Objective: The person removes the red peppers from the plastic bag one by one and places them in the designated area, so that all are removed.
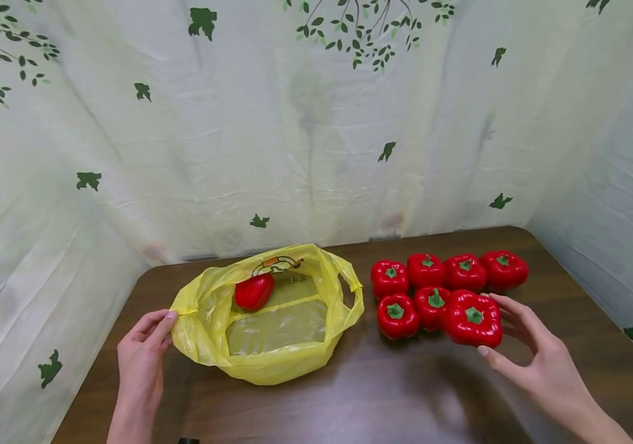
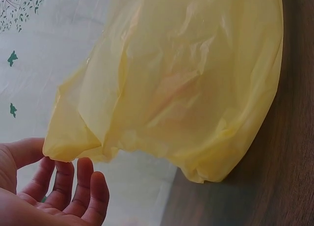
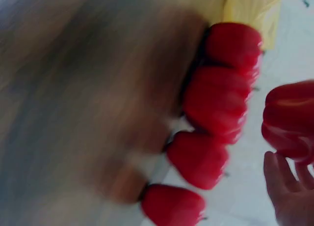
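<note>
A yellow plastic bag (image 1: 277,368) stands on the table with its mouth spread wide, and one red bell pepper (image 1: 254,292) lies inside it. My left hand (image 1: 144,351) pinches the bag's left rim between thumb and forefinger; in the left wrist view the other fingers curl loosely below the bag edge. On the right, my right hand (image 1: 538,357) grips another red bell pepper (image 1: 473,319) by its side with thumb and fingers. That pepper is raised off the table, its green stem toward the head camera. The right wrist view shows it at the right edge, partly cut off.
Several red bell peppers (image 1: 426,270) stand in two rows at the right back of the wooden table (image 1: 316,407). A pale curtain (image 1: 316,154) with leaf prints hangs behind and along both sides. A small black object (image 1: 189,440) shows at the front edge.
</note>
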Action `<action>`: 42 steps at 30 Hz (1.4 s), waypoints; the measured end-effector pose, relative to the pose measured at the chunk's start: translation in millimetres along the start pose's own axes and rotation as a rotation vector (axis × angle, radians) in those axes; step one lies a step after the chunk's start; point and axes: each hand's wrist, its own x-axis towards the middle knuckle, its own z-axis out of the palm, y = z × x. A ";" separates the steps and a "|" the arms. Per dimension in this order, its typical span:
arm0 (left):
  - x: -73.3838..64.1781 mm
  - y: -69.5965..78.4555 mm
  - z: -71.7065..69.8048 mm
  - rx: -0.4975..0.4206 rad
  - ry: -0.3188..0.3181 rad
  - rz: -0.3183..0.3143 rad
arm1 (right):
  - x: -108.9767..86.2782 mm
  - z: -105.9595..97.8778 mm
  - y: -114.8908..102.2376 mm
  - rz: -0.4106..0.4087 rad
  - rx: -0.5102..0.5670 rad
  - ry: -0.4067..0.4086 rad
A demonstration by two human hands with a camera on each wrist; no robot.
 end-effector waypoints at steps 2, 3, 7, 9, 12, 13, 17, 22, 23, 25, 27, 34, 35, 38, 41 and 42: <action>-0.1 -0.4 0.1 0.005 0.000 -0.001 | -2.0 -3.9 8.6 -0.005 -0.006 -0.008; -0.2 -0.6 0.0 0.003 0.002 -0.002 | -3.2 -5.7 13.4 -0.004 -0.010 -0.011; -0.8 -1.3 -0.6 -0.005 0.008 -0.008 | -7.3 -13.2 33.8 0.008 -0.003 -0.030; -0.9 -1.6 -0.7 -0.005 0.015 -0.009 | -7.4 -15.8 43.5 0.028 0.000 -0.042; -0.3 -1.8 -0.2 0.003 0.019 -0.008 | -6.1 -18.4 55.6 0.064 -0.005 -0.057; 0.0 -1.9 0.0 0.004 0.019 -0.009 | -5.3 -19.1 59.1 0.074 -0.007 -0.061; 1.0 -2.6 0.6 0.006 0.022 -0.006 | -0.6 -21.6 70.0 0.121 -0.021 -0.086; 1.5 -3.1 1.0 0.012 0.026 -0.006 | 7.3 -25.3 81.2 0.145 -0.014 -0.146; 1.6 -3.2 1.1 0.014 0.027 -0.008 | 8.6 -25.9 83.3 0.138 -0.006 -0.160; 1.6 -3.4 1.1 0.021 0.029 -0.012 | 10.9 -26.9 87.4 0.127 0.017 -0.182; 1.7 -3.5 1.0 0.026 0.029 -0.016 | 12.2 -27.6 90.7 0.114 0.038 -0.204; 2.6 -3.9 2.4 0.029 0.026 -0.012 | 15.3 -27.8 97.7 0.133 0.026 -0.239; 2.5 -4.0 2.6 0.027 0.024 -0.011 | 15.9 -27.3 98.9 0.130 0.030 -0.241; 2.2 -4.0 3.0 0.017 0.020 -0.014 | 17.4 -26.1 102.2 0.117 0.049 -0.244; 2.1 -3.8 2.4 0.013 0.016 -0.017 | 19.3 -24.6 104.8 0.100 0.072 -0.248; 2.2 -3.8 2.1 0.011 0.015 -0.019 | 19.9 -24.1 105.1 0.096 0.077 -0.249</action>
